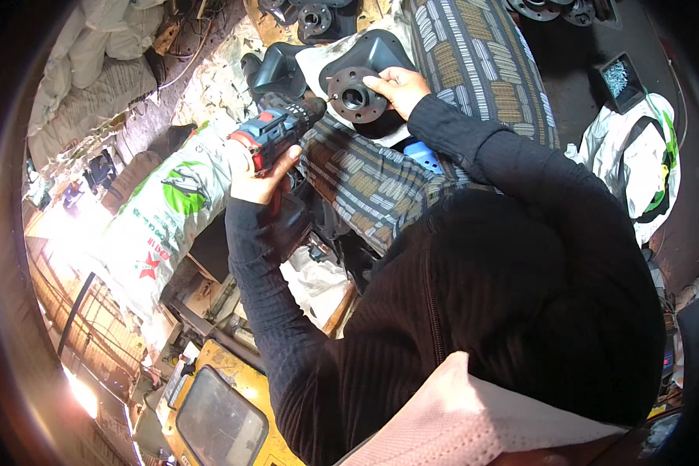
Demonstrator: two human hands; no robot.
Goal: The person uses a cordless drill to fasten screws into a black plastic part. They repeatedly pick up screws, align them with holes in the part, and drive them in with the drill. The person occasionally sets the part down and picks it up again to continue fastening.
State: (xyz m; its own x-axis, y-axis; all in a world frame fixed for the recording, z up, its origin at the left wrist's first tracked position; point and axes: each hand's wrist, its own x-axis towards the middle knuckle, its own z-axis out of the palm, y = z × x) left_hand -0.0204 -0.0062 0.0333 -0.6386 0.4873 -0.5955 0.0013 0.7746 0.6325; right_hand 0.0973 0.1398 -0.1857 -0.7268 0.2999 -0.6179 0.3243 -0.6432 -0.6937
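My left hand [266,177] is closed round the grip of a blue and red cordless drill [273,128]. Its black chuck points right, and the thin bit reaches the left rim of a round black flange [339,92]; whether it sits in a hole I cannot tell. With thumb and fingers, my right hand [400,87] grips the flange's right edge. The disc has a raised ring in the middle and small holes around it, and is tilted up toward me. Just behind it lies a black flared part [379,51], partly hidden by the disc. My patterned trouser legs [365,175] are below.
More black flared parts [278,68] and flanges [316,19] lie at the far side. A box of small bluish screws [615,79] stands at right, near a white plastic bag [637,159]. A printed sack [175,194] and a yellow machine panel [213,404] are at left.
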